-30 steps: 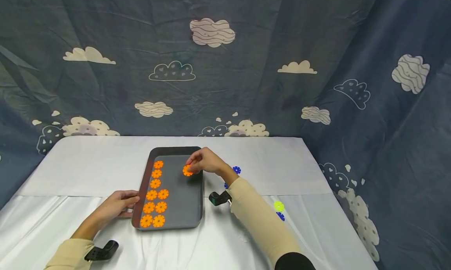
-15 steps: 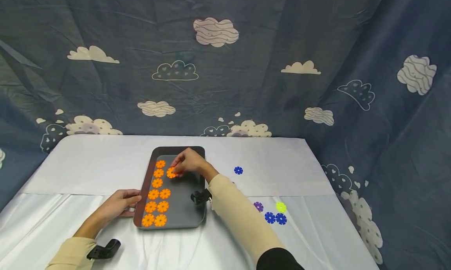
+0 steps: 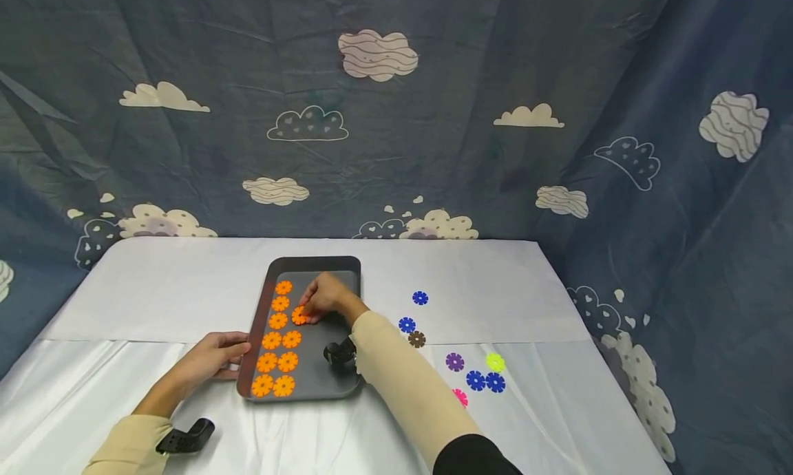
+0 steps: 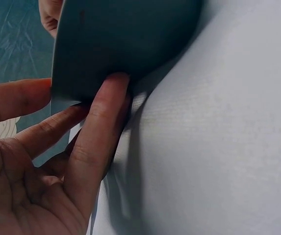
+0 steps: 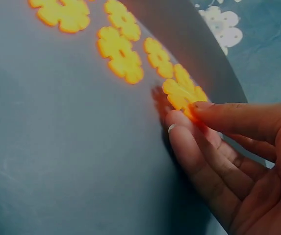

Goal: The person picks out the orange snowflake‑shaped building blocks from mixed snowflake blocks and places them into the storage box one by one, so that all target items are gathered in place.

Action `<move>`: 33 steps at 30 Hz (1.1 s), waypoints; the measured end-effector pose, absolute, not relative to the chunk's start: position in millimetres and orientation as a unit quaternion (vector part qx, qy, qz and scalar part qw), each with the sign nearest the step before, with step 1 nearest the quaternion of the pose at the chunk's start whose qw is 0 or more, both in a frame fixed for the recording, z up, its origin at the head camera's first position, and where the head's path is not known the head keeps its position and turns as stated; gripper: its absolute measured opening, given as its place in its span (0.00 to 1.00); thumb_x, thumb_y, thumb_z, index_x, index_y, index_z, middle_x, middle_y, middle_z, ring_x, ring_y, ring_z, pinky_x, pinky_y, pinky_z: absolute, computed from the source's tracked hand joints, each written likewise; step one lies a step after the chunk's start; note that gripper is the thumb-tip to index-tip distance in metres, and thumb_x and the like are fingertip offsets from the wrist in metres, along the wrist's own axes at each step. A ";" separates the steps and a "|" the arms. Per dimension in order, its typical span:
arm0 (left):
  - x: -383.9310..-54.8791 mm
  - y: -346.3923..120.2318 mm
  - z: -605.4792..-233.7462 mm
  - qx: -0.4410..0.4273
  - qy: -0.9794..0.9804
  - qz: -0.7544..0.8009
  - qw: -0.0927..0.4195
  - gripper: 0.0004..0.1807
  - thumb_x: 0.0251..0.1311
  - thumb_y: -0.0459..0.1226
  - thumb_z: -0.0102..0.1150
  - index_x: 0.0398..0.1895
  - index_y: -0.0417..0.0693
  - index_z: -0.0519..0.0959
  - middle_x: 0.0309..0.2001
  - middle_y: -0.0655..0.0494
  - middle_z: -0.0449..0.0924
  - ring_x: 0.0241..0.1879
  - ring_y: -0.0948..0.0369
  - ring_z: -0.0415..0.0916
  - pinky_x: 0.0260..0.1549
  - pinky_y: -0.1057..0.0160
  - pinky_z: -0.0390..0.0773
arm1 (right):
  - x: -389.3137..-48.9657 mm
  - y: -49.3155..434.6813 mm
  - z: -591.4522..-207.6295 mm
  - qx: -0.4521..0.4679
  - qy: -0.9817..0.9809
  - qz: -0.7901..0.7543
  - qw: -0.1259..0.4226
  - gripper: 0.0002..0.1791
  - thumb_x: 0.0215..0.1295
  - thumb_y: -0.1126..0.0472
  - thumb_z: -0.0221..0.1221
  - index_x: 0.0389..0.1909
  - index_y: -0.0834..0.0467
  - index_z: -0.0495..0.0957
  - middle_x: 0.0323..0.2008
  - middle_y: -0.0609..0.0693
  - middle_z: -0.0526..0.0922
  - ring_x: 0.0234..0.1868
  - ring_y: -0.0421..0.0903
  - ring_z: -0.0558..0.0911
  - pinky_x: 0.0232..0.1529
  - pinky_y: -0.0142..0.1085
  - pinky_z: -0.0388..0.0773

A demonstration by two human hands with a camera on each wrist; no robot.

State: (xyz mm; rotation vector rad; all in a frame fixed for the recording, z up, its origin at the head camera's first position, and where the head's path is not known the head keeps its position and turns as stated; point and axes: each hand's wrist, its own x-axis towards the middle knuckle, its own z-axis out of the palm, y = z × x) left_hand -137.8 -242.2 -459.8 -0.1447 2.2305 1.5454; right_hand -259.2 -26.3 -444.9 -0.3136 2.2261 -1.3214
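Observation:
A dark grey baking tray [image 3: 328, 385] lies on the white cloth with orange flower-shaped discs in it, one column at the left and part of a second beside it. My left hand [image 3: 207, 365] holds the tray's left edge; in the left wrist view the thumb [image 4: 22, 98] is at the rim and the fingers [image 4: 89, 142] lie against the outer wall. Over the tray, my right hand [image 3: 325, 297] pinches one orange flower disc [image 5: 179, 94] between thumb and fingertips. That disc is tilted just above the tray floor, at the upper part of the second column.
Right of the tray, loose flower discs lie on the cloth: a blue disc [image 3: 420, 298], a brown disc [image 3: 417, 339], a purple disc [image 3: 455, 362], a yellow-green disc [image 3: 495, 362], a pink disc [image 3: 460, 396] and more blue ones. A cloud-patterned curtain [image 3: 409, 158] hangs behind the table.
My right hand has carried the orange disc left across the tray, then slightly nearer, to the second column. The left hand keeps its place on the tray edge.

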 end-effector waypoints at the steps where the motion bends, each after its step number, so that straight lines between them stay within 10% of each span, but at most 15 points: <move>1: -137.6 -242.0 -459.7 -0.052 0.802 0.556 0.210 0.28 0.72 0.36 0.46 0.65 0.20 0.58 0.57 0.29 0.71 0.42 0.56 0.79 0.39 0.56 0.83 | -258.8 -26.4 -446.3 -0.113 0.822 -0.491 0.265 0.04 0.54 0.78 0.63 0.30 0.71 0.82 0.19 0.55 0.81 0.15 0.41 0.78 0.22 0.34 0.82; 33: -138.2 -239.9 -459.0 -0.032 0.803 0.553 0.217 0.30 0.73 0.40 0.46 0.66 0.22 0.58 0.53 0.35 0.74 0.40 0.58 0.78 0.37 0.57 0.83 | -258.0 32.3 -426.2 -0.188 0.816 -0.515 0.182 0.08 0.57 0.67 0.67 0.37 0.66 0.83 0.28 0.51 0.83 0.23 0.47 0.82 0.27 0.38 0.83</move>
